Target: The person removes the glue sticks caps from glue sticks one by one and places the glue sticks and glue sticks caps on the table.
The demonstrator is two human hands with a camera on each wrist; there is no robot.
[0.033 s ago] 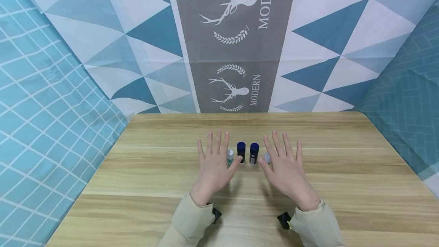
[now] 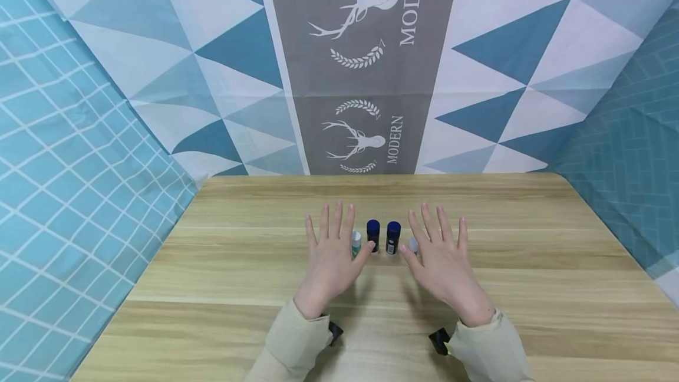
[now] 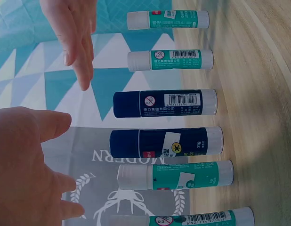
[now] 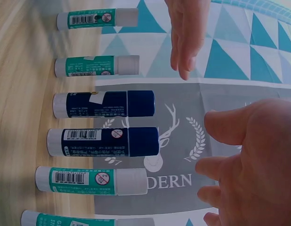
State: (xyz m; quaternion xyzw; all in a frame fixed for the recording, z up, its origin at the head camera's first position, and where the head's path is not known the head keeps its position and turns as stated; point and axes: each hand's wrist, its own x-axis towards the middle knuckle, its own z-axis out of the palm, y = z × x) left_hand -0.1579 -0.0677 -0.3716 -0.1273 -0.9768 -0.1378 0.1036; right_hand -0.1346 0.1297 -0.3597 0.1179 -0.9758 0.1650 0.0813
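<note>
Head view: left hand (image 2: pixel 331 252) and right hand (image 2: pixel 440 255), both flat with fingers straight and spread, palms down over the wooden table (image 2: pixel 530 240), holding nothing. Between them stand two dark blue glue sticks (image 2: pixel 383 236), upright and side by side; a white-capped green glue stick (image 2: pixel 355 243) stands just beside the left hand's thumb, and another white-capped stick (image 2: pixel 413 244) shows partly behind the right hand's forefinger. Beige sleeves (image 2: pixel 297 341) cover both wrists. Patterned blue, white and grey cloth (image 2: pixel 366 75) with a stag print hangs behind the table. Left wrist view: six glue sticks in one row on the table, two dark blue ones (image 3: pixel 164 122) in the middle and green ones with white caps (image 3: pixel 170 60) on either side; left hand (image 3: pixel 28 169) apart from the row, fingers relaxed; right hand (image 3: pixel 75 42) beyond. Right wrist view: same row, dark blue pair (image 4: pixel 103 122) flanked by green sticks (image 4: pixel 91 181); right hand (image 4: pixel 249 160) loose and empty, touching none.
</note>
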